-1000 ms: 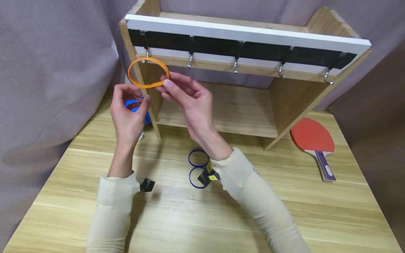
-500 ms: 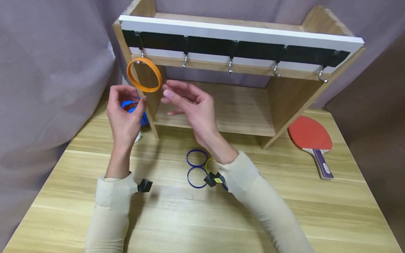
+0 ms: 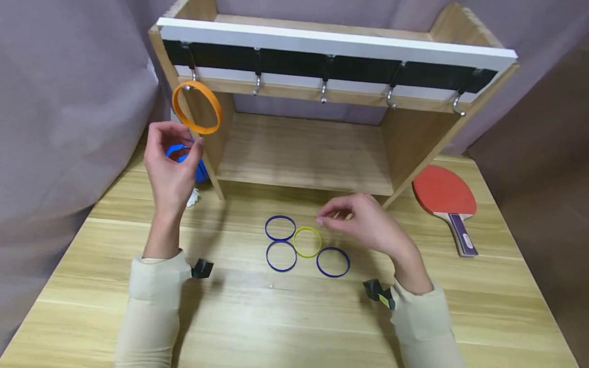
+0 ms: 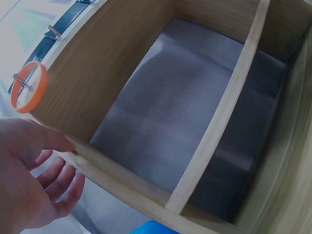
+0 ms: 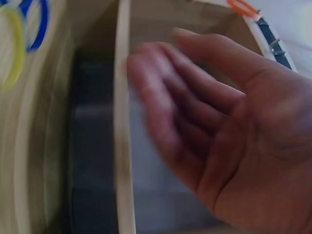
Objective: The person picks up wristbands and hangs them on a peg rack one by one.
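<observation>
An orange ring-shaped band (image 3: pixel 197 107) hangs from the leftmost hook (image 3: pixel 194 75) on the wooden shelf unit (image 3: pixel 299 148). My left hand (image 3: pixel 171 163) is just below it, by the unit's left side panel, fingers loosely bent. In the left wrist view its thumb tip overlaps the panel's edge (image 4: pixel 117 187); I cannot tell whether it presses there. My right hand (image 3: pixel 356 220) is over the table, right of a yellow band (image 3: pixel 307 256), with nothing in its fingers. Dark blue bands (image 3: pixel 280 239), several centimetres away, lie around the yellow one.
Further hooks (image 3: pixel 324 93) line the front rail to the right, with no bands on them. A red table tennis bat (image 3: pixel 445 190) lies at the right of the table. Something blue (image 3: pixel 201 172) stands behind the left panel. A curtain (image 3: pixel 69 102) hangs around the table.
My right hand let go of the orange band, which now hangs on the leftmost hook. Then that hand moved down and right to the table bands. My left hand stayed by the panel.
</observation>
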A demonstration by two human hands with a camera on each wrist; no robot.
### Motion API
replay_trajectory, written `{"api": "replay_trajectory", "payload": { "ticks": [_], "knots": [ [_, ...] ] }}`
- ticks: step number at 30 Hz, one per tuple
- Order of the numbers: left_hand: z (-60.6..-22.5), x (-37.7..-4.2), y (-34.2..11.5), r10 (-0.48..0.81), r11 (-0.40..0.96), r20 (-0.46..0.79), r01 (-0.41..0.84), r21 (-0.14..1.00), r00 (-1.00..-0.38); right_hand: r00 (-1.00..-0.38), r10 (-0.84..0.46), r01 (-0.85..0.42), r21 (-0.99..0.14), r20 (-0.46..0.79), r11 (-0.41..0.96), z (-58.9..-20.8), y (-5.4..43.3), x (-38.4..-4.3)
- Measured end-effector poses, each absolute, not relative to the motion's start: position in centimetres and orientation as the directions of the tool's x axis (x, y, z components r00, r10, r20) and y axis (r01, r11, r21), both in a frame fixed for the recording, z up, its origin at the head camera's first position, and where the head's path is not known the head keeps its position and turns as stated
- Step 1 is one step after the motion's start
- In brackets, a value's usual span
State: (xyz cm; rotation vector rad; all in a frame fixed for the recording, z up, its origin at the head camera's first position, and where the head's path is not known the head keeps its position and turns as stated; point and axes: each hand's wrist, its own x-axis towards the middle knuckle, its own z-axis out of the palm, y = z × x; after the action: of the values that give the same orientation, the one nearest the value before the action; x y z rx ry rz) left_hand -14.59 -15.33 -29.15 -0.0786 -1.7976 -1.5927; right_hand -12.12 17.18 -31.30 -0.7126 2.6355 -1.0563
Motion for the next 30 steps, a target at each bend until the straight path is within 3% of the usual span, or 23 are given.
{"api": "replay_trajectory", "payload": {
  "ticks": [5, 11, 25, 30],
  "knots": [
    [-29.3, -14.7, -15.6, -0.42, 0.216, 0.537, 0.494, 0.842, -0.732, -0.832, -0.525, -0.415, -0.424, -0.182, 0.805, -33.5, 19.0, -11.1],
    [-29.4, -14.7, -15.5, -0.418, 0.231, 0.541, 0.491, 0.84, -0.729, -0.849, -0.462, -0.372, -0.329, -0.257, 0.868, -35.8, 20.0, -11.4],
    [-29.4, -14.6, -15.2, -0.407, 0.233, 0.542, 0.49, 0.84, -0.736, -0.847, -0.453, -0.352, -0.343, -0.28, 0.871, -37.4, 21.2, -12.1],
    [-29.3, -14.6, -15.2, -0.405, 0.232, 0.542, 0.49, 0.84, -0.736, -0.836, -0.5, -0.364, -0.451, -0.228, 0.815, -36.7, 21.4, -12.0]
  ]
}}
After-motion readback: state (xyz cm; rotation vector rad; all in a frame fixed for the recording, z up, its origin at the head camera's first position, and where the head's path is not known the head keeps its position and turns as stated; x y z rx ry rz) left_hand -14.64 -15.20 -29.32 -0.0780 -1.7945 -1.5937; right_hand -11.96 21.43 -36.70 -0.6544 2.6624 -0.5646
